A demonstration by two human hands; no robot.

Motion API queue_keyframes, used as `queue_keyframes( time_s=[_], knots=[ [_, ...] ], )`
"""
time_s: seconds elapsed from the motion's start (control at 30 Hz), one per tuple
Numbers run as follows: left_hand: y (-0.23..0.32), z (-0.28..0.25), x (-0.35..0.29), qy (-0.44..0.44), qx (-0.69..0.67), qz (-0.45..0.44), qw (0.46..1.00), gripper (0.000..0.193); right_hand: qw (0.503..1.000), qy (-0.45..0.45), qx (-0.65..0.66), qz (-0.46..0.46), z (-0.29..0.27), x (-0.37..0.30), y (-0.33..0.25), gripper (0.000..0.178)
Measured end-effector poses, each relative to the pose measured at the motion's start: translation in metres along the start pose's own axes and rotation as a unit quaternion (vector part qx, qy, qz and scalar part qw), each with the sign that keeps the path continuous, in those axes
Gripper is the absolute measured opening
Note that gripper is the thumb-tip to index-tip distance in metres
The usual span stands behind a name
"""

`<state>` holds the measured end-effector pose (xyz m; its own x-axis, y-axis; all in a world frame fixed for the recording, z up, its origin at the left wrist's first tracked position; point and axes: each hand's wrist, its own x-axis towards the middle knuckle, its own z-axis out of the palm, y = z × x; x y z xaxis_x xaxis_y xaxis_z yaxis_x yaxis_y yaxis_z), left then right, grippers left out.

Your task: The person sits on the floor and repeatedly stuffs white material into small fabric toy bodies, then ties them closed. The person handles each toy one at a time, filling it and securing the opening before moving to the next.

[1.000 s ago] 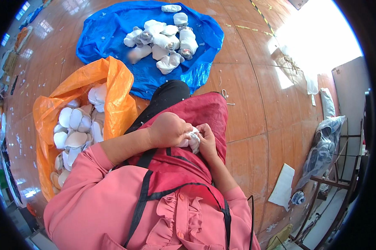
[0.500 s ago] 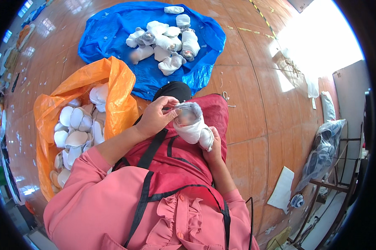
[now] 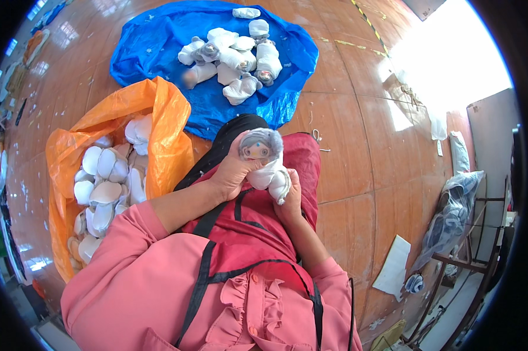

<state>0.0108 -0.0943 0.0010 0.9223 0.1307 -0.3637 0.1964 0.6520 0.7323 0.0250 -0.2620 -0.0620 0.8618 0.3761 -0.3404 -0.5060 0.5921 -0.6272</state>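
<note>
Above my lap I hold a small doll (image 3: 268,176) with a grey fuzzy hood, a painted face and a white stuffed cloth body. My left hand (image 3: 233,173) grips its head from the left, with the thumb across below the face. Closed round the lower end of the white body is my right hand (image 3: 289,199); some of its fingers are hidden behind the doll. The doll is tilted, head up and away from me, its face turned upward.
A blue sheet (image 3: 152,52) ahead bears several similar white dolls (image 3: 233,60). On the left, an orange sack (image 3: 173,114) holds several white and beige padded pieces (image 3: 107,167). To the right are a white sheet scrap (image 3: 394,266), a clear plastic bag (image 3: 451,205) and a metal frame (image 3: 463,261).
My left hand has shifted from pinching the hood's edge to wrapping round the doll's head. The doll's face now shows more plainly. My right hand keeps its hold, slightly more to the left.
</note>
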Motion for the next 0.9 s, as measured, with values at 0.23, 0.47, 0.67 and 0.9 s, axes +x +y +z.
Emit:
queue_keyframes(
  time_s=[0.23, 0.47, 0.67, 0.9],
  knots=[
    [0.003, -0.008, 0.004, -0.145, -0.213, -0.172, 0.951, 0.060, 0.998, -0.048, -0.001, 0.033, -0.004, 0.001, 0.000, 0.012],
    [0.008, -0.015, 0.003, -0.169, -0.170, -0.182, 0.954, 0.055, 0.974, -0.064, 0.124, 0.179, 0.005, 0.001, -0.015, 0.013],
    [0.015, -0.008, 0.003, -0.079, -0.062, -0.099, 0.990, 0.053, 0.974, -0.143, 0.081, 0.156, 0.002, 0.003, -0.008, 0.016],
    [0.020, -0.015, 0.012, 0.084, 0.039, 0.058, 0.994, 0.049, 0.957, 0.058, -0.206, -0.195, -0.009, 0.002, -0.007, 0.007]
  ],
)
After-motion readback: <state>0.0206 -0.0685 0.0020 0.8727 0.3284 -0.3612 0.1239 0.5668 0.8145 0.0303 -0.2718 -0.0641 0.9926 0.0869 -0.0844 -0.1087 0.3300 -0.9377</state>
